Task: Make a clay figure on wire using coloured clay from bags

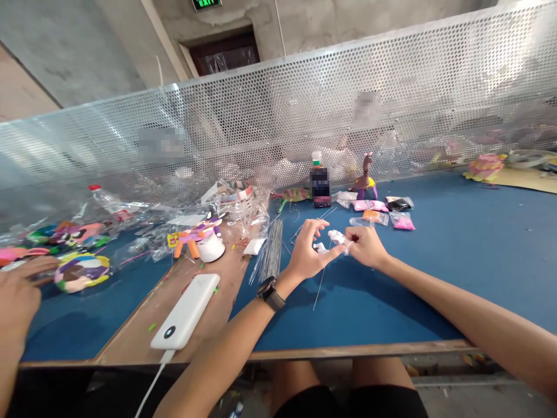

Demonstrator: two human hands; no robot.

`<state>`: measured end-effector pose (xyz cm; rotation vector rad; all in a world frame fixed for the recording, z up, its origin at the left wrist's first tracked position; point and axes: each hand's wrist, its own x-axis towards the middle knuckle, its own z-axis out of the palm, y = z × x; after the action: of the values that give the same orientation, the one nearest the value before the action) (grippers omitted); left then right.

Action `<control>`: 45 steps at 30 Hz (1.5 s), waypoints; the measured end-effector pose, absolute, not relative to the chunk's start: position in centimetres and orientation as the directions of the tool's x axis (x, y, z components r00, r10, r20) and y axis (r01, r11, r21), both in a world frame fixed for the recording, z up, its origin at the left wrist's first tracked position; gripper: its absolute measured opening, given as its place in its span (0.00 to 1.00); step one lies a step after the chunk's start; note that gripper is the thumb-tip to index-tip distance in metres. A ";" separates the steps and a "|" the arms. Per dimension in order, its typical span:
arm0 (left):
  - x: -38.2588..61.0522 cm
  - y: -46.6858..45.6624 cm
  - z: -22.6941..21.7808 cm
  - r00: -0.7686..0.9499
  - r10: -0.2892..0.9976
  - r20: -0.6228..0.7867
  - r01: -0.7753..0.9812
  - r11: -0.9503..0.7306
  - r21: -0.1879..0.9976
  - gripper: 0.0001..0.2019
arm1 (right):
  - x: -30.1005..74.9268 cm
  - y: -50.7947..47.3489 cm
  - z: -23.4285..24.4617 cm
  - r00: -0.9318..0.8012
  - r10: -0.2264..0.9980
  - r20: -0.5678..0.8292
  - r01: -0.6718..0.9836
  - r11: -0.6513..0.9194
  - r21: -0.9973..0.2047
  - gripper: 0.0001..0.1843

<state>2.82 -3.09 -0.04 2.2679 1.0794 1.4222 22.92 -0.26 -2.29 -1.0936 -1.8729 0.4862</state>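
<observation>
My right hand (pixel 365 246) is closed in a fist around a small clear plastic packet of white modelling clay (pixel 337 237), whose bulging end sticks out toward the left. My left hand (pixel 311 249) is curled, its thumb reaching to the packet. A small white clay lump (pixel 321 248) sits in the crook of this hand, held by the lower fingers, which are partly hidden. A thin metal wire (pixel 319 287) slants down below the hands; whether it is held or lies on the table I cannot tell.
Left of my hands lie a bundle of wires (pixel 270 249) and a white power bank (pixel 186 310). Clay packets (pixel 369 205), a phone (pixel 321 188) and a clay dinosaur figure (pixel 366 180) stand farther back. Another person's hand (pixel 20 296) is at far left. A perforated metal screen (pixel 278 116) runs behind.
</observation>
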 end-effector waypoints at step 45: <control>1.5 0.1 -2.8 0.341 0.832 0.436 0.630 -0.547 0.551 0.25 | 23.3 -0.6 -2.1 -0.313 0.838 0.446 0.325 0.536 -0.779 0.10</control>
<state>1.49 0.14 -2.82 2.3241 1.3073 1.0136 23.30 -0.60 -2.10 -0.9541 -1.8774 0.7199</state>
